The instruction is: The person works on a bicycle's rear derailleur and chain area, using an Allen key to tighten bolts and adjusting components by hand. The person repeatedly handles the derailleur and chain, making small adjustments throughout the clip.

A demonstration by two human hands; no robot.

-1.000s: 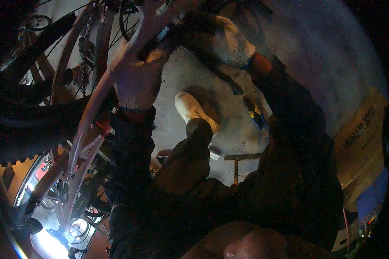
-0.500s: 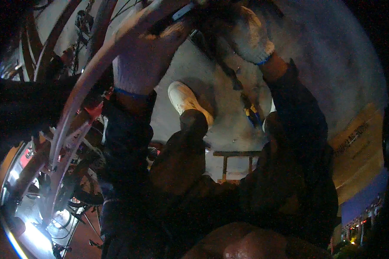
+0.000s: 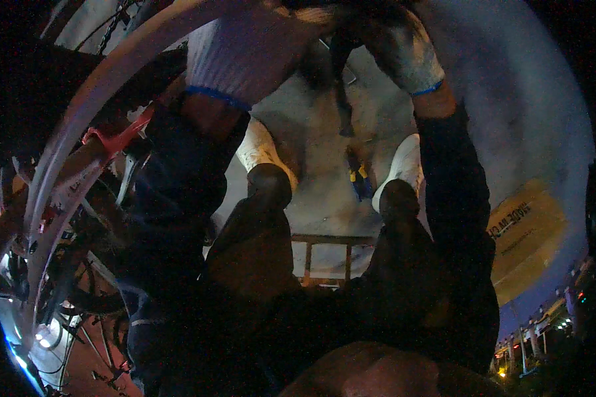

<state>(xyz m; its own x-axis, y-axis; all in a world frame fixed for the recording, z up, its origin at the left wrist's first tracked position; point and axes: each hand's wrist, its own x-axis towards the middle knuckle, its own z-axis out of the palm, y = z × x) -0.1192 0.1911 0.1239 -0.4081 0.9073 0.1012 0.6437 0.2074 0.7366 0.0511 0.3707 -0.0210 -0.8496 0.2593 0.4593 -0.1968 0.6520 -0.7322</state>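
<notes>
Both my hands wear white knit gloves with blue cuffs and reach up to the top edge of the view. My left hand [image 3: 245,53] wraps around a pale bicycle frame tube [image 3: 106,86] that curves down to the left. My right hand [image 3: 397,46] is closed around a dark part at the top, too dim to name. A dark tool or strap [image 3: 343,106] hangs between the hands. My legs and white shoes [image 3: 258,149] are below on the concrete floor.
A pair of pliers with blue and yellow handles [image 3: 359,178] lies on the floor between my shoes. A small wooden stool frame [image 3: 328,255] stands under my knees. Bicycle wheels and parts [image 3: 59,291] crowd the left. A cardboard box [image 3: 526,238] lies at right.
The view has tilted so both hands sit higher and closer. The second white shoe has come into view at right. The left hand stays on the pale tube.
</notes>
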